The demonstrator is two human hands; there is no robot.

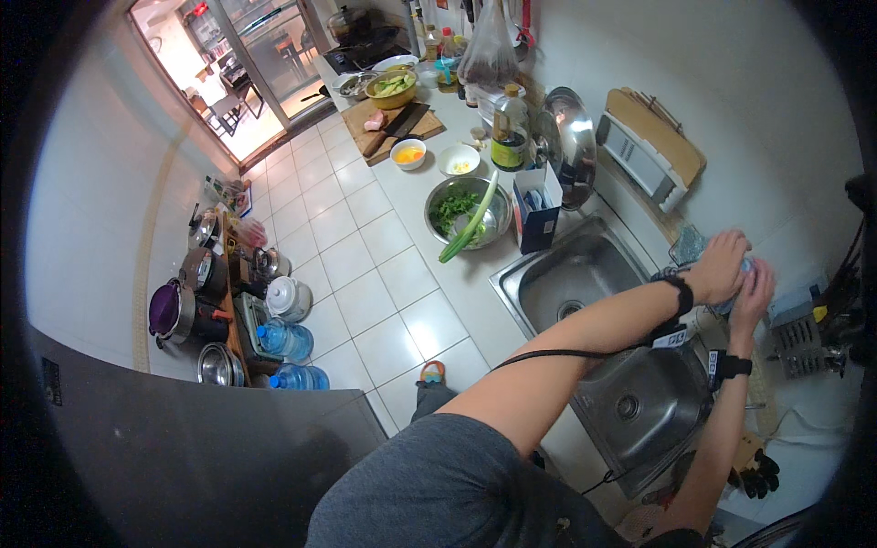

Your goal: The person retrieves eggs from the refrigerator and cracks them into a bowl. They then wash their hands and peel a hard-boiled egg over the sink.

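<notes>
At the wall behind the steel double sink, my left hand [716, 268] and my right hand [751, 298] are close together. Their fingers close around a bluish bunched cloth [726, 307], mostly hidden by the hands. Both wrists wear black straps with small tags, and a black cable runs along my left forearm. Below my left forearm the upper sink basin [582, 267] shows a drain. The lower basin [658, 425] lies between my two arms. Beside my left hand sits a greenish clear glass-like item [687, 245].
A steel bowl [503, 229] holds leafy greens and a long scallion. Near it stand an open dark box [538, 226], a bottle of dark liquid [508, 133] and a steel lid [579, 147]. A cleaver [408, 120] lies on a cutting board [431, 127]. Cutlery holder [798, 346] hangs at right.
</notes>
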